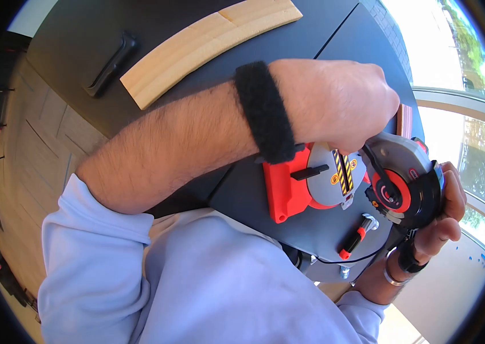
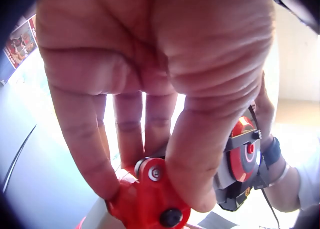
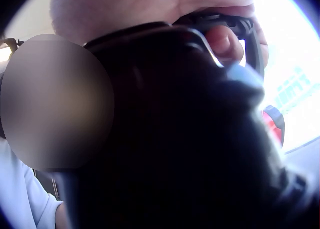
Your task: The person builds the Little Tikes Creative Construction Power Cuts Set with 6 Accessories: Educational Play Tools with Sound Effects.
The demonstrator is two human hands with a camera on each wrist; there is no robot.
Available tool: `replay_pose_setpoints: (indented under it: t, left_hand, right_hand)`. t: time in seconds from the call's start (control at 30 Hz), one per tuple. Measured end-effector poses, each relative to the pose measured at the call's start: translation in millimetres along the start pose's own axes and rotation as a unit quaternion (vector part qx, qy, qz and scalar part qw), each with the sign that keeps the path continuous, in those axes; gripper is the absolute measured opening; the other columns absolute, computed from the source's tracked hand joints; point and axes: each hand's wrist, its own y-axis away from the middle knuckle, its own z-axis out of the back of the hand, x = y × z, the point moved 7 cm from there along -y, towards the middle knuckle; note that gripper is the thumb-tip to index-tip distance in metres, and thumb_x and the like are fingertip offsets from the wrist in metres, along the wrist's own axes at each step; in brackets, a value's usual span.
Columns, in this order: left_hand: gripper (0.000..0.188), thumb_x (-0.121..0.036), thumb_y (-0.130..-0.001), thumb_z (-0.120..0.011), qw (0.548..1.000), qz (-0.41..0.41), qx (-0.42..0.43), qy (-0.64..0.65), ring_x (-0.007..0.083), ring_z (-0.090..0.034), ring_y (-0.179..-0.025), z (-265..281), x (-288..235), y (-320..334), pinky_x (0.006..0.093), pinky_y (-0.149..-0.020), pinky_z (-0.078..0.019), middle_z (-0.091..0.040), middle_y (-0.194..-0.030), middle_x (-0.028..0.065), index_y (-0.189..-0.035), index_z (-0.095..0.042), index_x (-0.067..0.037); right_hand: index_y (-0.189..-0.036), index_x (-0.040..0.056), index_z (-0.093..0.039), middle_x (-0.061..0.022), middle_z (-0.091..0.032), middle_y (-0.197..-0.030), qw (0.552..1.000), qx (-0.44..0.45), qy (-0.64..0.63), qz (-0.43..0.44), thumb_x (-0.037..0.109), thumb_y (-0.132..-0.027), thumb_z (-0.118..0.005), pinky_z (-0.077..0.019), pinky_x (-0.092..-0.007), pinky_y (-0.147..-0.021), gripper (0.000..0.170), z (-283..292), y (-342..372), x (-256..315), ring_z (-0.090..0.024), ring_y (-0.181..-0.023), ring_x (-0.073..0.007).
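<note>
My left hand (image 1: pixel 334 103) reaches across a toy miter saw. In the left wrist view its fingers and thumb grip a red hinge bracket (image 2: pixel 150 189) of the saw. The grey and black saw head (image 1: pixel 394 183), with a red ring on its disc, hangs tilted at the right. My right hand (image 1: pixel 449 200) holds the head by its black handle (image 3: pixel 225 24), the fingers curled round it. Below my left wrist, the red saw base (image 1: pixel 288 186) bears a round grey turntable (image 1: pixel 320 186) with a striped slot. The left hand hides where head and base meet.
A toy hammer (image 1: pixel 360 235) with a red and black handle lies just in front of the base. Behind the left arm rest a wooden board (image 1: pixel 208 46) and a long black object (image 1: pixel 110 64) on the dark table (image 1: pixel 168 23). A black cable (image 1: pixel 363 259) runs near the right wrist.
</note>
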Motion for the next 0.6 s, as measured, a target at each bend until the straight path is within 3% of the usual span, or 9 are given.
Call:
replay_pose_setpoints:
  t: [0.03,0.13,0.27,0.3,0.4,0.47,0.57,0.6]
  left_hand:
    - [0.03,-0.002,-0.078,-0.082,1.0,0.021,0.01,0.003,0.0409,-0.078,-0.09,-1,-1,1,0.0452,-0.084,-0.0645,-0.078,-0.091,0.0237,-0.107,-0.083,0.004]
    - [0.029,-0.001,-0.076,-0.084,0.998,0.025,0.031,0.038,0.0409,-0.079,-0.091,0,2,-4,0.0446,-0.084,-0.0646,-0.078,-0.088,0.0236,-0.104,-0.083,0.004]
    - [0.031,0.0,-0.075,-0.085,0.998,-0.006,0.044,0.049,0.0405,-0.079,-0.091,7,-2,-9,0.0441,-0.083,-0.0647,-0.078,-0.09,0.0241,-0.105,-0.082,0.004]
    - [0.032,0.0,-0.075,-0.086,0.998,0.0,0.05,0.041,0.0404,-0.079,-0.091,6,-3,-9,0.0445,-0.084,-0.0647,-0.078,-0.091,0.0238,-0.106,-0.082,0.004]
    - [0.031,-0.001,-0.076,-0.086,1.0,0.003,0.025,0.005,0.0408,-0.078,-0.091,2,-6,-6,0.046,-0.084,-0.0647,-0.079,-0.094,0.0222,-0.106,-0.082,0.004]
    - [0.027,-0.001,-0.077,-0.085,0.997,0.038,0.058,-0.033,0.0408,-0.078,-0.091,-2,-8,-7,0.046,-0.084,-0.065,-0.079,-0.096,0.0209,-0.104,-0.082,0.003]
    - [0.024,0.0,-0.078,-0.083,0.998,-0.016,-0.002,-0.053,0.0408,-0.078,-0.09,-2,-11,-3,0.0461,-0.084,-0.0653,-0.079,-0.097,0.0209,-0.103,-0.082,0.002]
    - [0.024,0.0,-0.078,-0.083,0.999,-0.017,0.001,-0.049,0.0408,-0.078,-0.09,-6,-9,-3,0.0461,-0.084,-0.0653,-0.079,-0.097,0.0209,-0.103,-0.082,0.002]
  right_hand:
    - [-0.079,-0.001,-0.042,-0.0042,-0.036,-0.078,1.0,0.005,0.004,0.014,0.109,-0.088,-0.02,-0.0259,-0.0369,-0.066,0.112,0,1,1,-0.033,-0.072,-0.0207]
    - [-0.086,-0.0034,-0.044,-0.0047,-0.04,-0.085,0.999,0.026,0.026,0.024,0.105,-0.092,-0.02,-0.0292,-0.035,-0.069,0.112,-1,1,14,-0.036,-0.078,-0.0196]
    - [-0.08,0.0007,-0.037,-0.0044,-0.033,-0.078,0.997,0.051,0.048,0.045,0.101,-0.097,-0.02,-0.0226,-0.0395,-0.068,0.103,5,-5,15,-0.029,-0.075,-0.0212]
    - [-0.079,0.0029,-0.04,-0.0055,-0.03,-0.076,0.998,0.029,0.014,0.057,0.096,-0.1,-0.029,-0.0253,-0.0407,-0.071,0.096,5,-5,17,-0.027,-0.072,-0.0248]
    - [-0.079,0.0031,-0.04,-0.0052,-0.03,-0.076,0.997,0.033,0.017,0.062,0.096,-0.1,-0.03,-0.0252,-0.0406,-0.071,0.096,7,-7,18,-0.027,-0.072,-0.0249]
    - [-0.078,0.0034,-0.04,-0.005,-0.029,-0.075,0.998,0.026,0.019,0.06,0.097,-0.099,-0.031,-0.025,-0.0406,-0.071,0.097,7,-8,21,-0.027,-0.072,-0.0248]
    - [-0.078,0.0037,-0.04,-0.0051,-0.029,-0.075,0.998,0.026,0.025,0.048,0.099,-0.097,-0.031,-0.0244,-0.0404,-0.07,0.098,9,-9,21,-0.026,-0.072,-0.0245]
    - [-0.079,0.0039,-0.037,-0.003,-0.029,-0.076,0.998,0.035,0.036,0.034,0.104,-0.093,-0.025,-0.0216,-0.04,-0.068,0.102,8,-10,18,-0.026,-0.072,-0.0221]
